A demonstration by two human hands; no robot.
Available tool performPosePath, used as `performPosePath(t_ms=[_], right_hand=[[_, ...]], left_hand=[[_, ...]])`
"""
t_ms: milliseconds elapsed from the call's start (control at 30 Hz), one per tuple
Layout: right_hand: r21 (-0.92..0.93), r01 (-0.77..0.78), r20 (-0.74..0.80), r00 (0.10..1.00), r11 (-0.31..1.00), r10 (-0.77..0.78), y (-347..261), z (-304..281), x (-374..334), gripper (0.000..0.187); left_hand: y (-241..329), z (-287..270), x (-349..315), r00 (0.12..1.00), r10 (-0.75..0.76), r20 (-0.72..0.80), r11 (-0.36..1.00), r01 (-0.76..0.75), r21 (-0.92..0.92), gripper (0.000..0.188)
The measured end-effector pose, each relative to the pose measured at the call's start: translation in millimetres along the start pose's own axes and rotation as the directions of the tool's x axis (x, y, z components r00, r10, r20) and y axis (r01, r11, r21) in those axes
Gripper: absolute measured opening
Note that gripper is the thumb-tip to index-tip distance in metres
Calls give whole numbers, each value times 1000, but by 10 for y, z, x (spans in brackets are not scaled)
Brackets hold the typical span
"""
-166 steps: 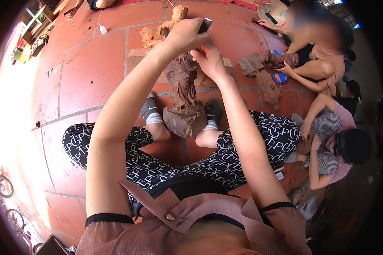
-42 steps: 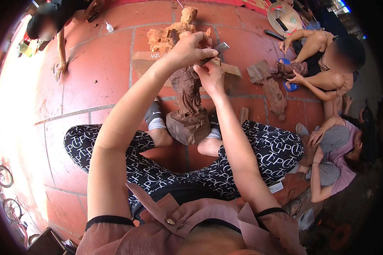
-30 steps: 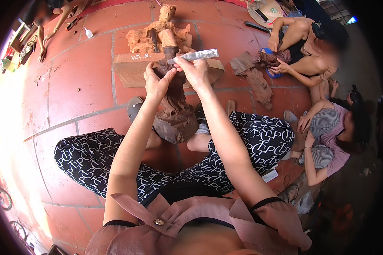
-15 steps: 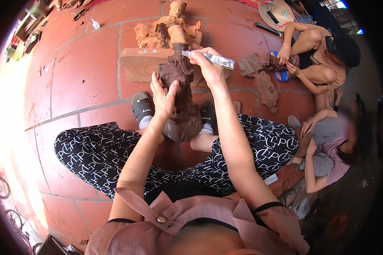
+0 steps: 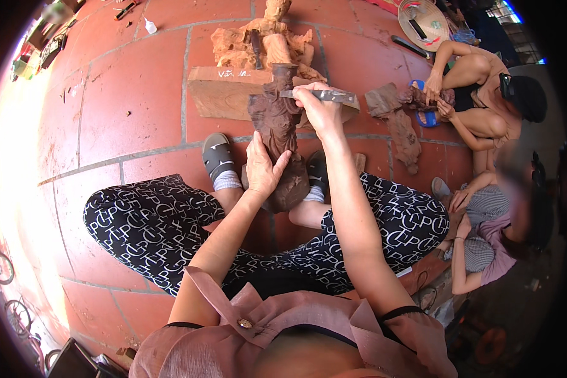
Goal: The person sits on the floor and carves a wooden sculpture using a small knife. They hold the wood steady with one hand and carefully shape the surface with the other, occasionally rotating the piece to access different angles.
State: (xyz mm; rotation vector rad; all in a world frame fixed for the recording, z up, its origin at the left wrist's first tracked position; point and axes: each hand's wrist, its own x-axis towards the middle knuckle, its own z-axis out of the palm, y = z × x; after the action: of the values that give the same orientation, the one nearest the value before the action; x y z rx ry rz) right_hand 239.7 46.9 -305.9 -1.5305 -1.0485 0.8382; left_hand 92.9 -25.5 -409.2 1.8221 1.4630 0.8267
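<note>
A dark brown carved wooden figure (image 5: pixel 277 126) stands between my feet, its blocky base toward me and its narrow top pointing away. My left hand (image 5: pixel 266 169) lies against its lower left side, fingers stretched out and thumb spread across the front. In my right hand (image 5: pixel 321 113) is a flat grey metal blade (image 5: pixel 335 96), pinched between thumb and fingers. The blade lies crosswise, its left tip at the figure's upper part, just below the narrow top. Whether the tip touches the wood I cannot tell.
Beyond the figure sit a pale wood block (image 5: pixel 227 94) and an orange-brown carving (image 5: pixel 233 47) with a dark-handled tool on it. Another carving (image 5: pixel 404 142) lies on the tiles (image 5: pixel 138 88) at right. Two people crouch there, one handling a carving. A small white bottle (image 5: pixel 150 26) stands far left.
My left hand has slid down the figure toward its base. The blade has turned to lie more level and is now lower on the figure. The whole view has shifted slightly.
</note>
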Motion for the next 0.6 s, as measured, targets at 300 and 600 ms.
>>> performPosePath(t_ms=[300,600], right_hand=[[-43,-24,20,999,999,25,27,50,8,15],[-23,102,-37,994,995,-103,165,123,31,15]], left_hand=[[6,-17,4,1000,12,-14,1000,-12,12,89],[-14,-1,7,1000,19,-20,1000,-19,13,88]])
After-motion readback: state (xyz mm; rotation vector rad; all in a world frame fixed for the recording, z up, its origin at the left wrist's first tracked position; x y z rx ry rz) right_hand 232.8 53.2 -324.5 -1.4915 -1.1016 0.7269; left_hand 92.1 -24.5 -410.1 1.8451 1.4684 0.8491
